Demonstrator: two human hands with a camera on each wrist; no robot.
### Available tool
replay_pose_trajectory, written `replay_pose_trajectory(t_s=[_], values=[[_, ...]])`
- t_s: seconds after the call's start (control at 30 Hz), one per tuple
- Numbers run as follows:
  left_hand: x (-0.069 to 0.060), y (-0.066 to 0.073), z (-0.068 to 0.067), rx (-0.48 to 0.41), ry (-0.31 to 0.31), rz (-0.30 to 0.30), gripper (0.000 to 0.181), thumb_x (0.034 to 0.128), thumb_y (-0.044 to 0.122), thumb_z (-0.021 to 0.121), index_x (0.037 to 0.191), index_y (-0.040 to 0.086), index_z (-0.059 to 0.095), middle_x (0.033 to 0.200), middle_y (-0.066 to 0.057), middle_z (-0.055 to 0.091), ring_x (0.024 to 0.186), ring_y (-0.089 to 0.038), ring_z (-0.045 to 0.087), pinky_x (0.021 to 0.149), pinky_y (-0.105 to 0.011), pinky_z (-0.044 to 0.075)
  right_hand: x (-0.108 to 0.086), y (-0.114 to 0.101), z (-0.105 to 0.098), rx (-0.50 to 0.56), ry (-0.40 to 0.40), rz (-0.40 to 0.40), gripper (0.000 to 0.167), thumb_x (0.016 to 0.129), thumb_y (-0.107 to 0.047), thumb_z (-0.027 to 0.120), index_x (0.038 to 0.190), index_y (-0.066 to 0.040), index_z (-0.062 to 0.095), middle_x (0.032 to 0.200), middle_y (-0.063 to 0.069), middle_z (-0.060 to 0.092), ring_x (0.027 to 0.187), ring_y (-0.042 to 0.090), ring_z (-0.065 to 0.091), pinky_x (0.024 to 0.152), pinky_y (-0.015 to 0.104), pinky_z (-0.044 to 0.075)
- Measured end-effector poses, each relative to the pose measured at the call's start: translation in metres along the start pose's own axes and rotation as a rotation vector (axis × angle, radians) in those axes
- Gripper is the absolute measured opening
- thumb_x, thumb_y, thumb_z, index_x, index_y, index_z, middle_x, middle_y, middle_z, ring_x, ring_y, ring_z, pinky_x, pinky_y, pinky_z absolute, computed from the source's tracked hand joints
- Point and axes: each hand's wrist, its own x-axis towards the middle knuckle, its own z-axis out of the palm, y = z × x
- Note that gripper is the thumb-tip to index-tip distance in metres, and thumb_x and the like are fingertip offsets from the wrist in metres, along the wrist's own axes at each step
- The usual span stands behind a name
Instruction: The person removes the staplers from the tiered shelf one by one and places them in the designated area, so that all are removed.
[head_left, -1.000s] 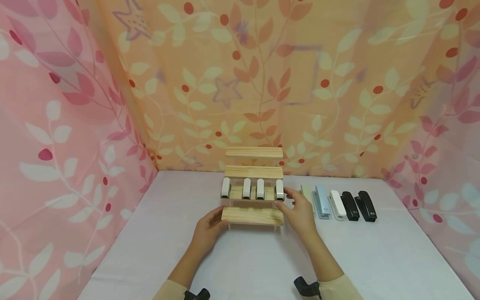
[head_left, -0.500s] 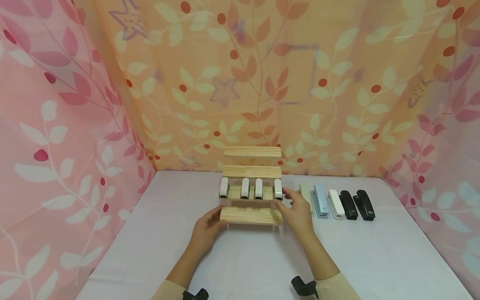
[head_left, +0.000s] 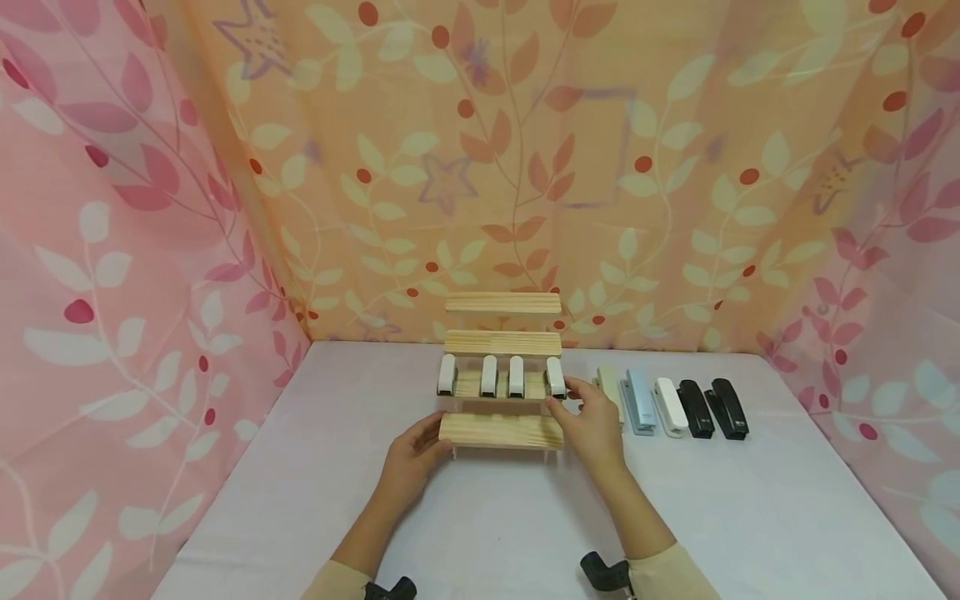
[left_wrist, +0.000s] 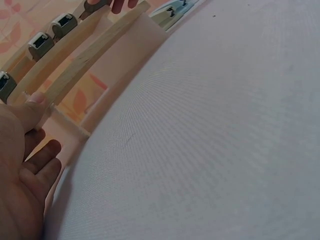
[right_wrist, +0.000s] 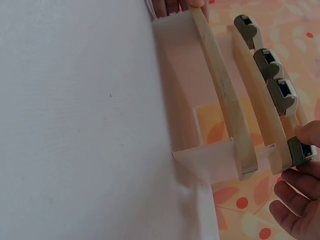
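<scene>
A tiered wooden rack (head_left: 501,432) stands on the white table, with several white staplers (head_left: 489,377) lined up on its second step from the bottom. At the lowest step's left end, my left hand (head_left: 411,462) grips the board, its thumb (left_wrist: 36,100) against the wood in the left wrist view. My right hand (head_left: 596,425) pinches the rightmost stapler (head_left: 555,377) between thumb and index finger at the step's right end. In the right wrist view that stapler (right_wrist: 300,151) sits under the thumb (right_wrist: 307,134), with the other fingers (right_wrist: 295,200) loosely bent beside the rack.
Right of the rack lies a row of staplers: pale green (head_left: 611,392), light blue (head_left: 640,402), white (head_left: 671,407) and two black (head_left: 696,408). Patterned curtains (head_left: 450,167) stand behind and at both sides of the table (head_left: 360,375).
The rightmost stapler on the rack has turned slightly, its near end now a little further right. Both hands keep their places at the rack; the head view has shifted slightly.
</scene>
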Motion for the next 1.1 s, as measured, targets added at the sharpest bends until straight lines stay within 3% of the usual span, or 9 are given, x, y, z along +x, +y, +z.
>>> replay_pose_trajectory(t_s=[0.3,0.57,0.93,1.1], values=[[0.0,0.0,-0.001,-0.009,-0.002,0.026,0.061,0.0908,0.022,0.079,0.145,0.005,0.056,0.145,-0.014,0.06,0.133,-0.031,0.058,0.108,-0.026,0.052,0.002,0.0,-0.007,-0.017,-0.009,-0.013,0.039,0.086,-0.027,0.083,0.119,-0.008,0.074,0.106,0.007,0.076,0.099,0.026,0.068,0.085,0.043,0.059],[0.0,0.0,0.001,-0.014,-0.004,0.023,0.062,0.0899,0.022,0.08,0.145,0.004,0.056,0.145,-0.014,0.059,0.133,-0.032,0.058,0.109,-0.029,0.051,0.002,-0.001,-0.021,-0.016,-0.039,-0.015,0.039,0.088,-0.028,0.081,0.119,-0.006,0.073,0.107,0.011,0.074,0.103,0.029,0.066,0.09,0.045,0.058],[0.0,0.0,0.003,0.016,0.001,0.041,0.063,0.09,0.025,0.079,0.145,0.005,0.056,0.145,-0.015,0.059,0.131,-0.032,0.059,0.107,-0.027,0.053,-0.008,0.007,-0.054,-0.075,0.049,-0.123,0.037,0.088,-0.027,0.083,0.117,-0.006,0.074,0.102,0.01,0.075,0.095,0.027,0.068,0.081,0.043,0.059],[-0.001,-0.001,0.001,0.021,0.008,0.054,0.062,0.0901,0.024,0.079,0.144,0.003,0.056,0.144,-0.017,0.059,0.131,-0.034,0.059,0.108,-0.03,0.052,-0.016,0.016,-0.07,-0.127,0.046,-0.122,0.038,0.089,-0.029,0.082,0.118,-0.006,0.074,0.105,0.011,0.074,0.094,0.031,0.067,0.081,0.044,0.058]])
